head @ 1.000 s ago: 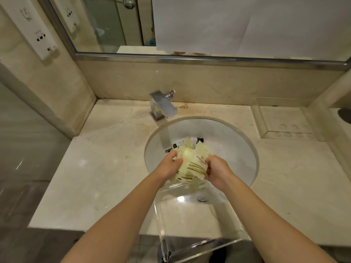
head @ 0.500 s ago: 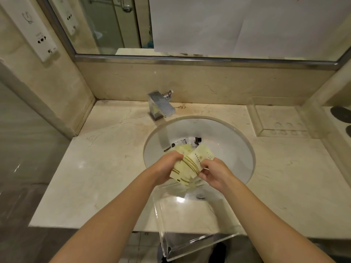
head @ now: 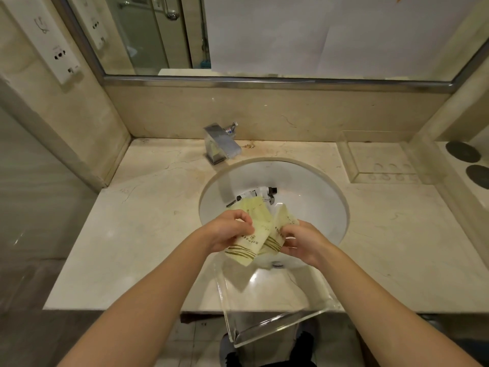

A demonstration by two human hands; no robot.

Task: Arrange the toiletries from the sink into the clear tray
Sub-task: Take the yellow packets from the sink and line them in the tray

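- Both hands meet over the near half of the sink (head: pixel 312 181), at the centre of the frame, each pinching pale yellow sachets (head: pixel 258 231) that fan out between them.
- Left hand (head: pixel 227 230): fingers curled, thumb and fingertips clamped on the side of a sachet with green stripes at its lower end.
- Right hand (head: pixel 301 241): fingers likewise curled, nipping the edge of the sachets on the right of the fan; how many it holds I cannot tell, since they overlap.
- Clear tray (head: pixel 275 321) sits at the lower centre of the frame, just below the hands, and juts out past the front edge of the tabletop (head: pixel 137 234), with floor visible through it.
- More toiletries lie deeper in the basin: small bottles with dark caps (head: pixel 260 193), just beyond the sachets, near the upper centre of the bowl below the tap (head: pixel 221 144).
- Risk one: the sachets are thin and slick-looking, held only at their edges, so a loosened pinch could drop one back into the basin or over the tray's wall to the floor.
- Risk two: the tray seems poorly supported where it overhangs, so a push from a wrist, or weight loaded at its near end, might tip it off the tabletop.
- Risk three: the transparent walls are hard to judge, and a sachet may catch on the rim rather than land inside.
- A second clear holder (head: pixel 381 165) rests at the upper right, well apart.
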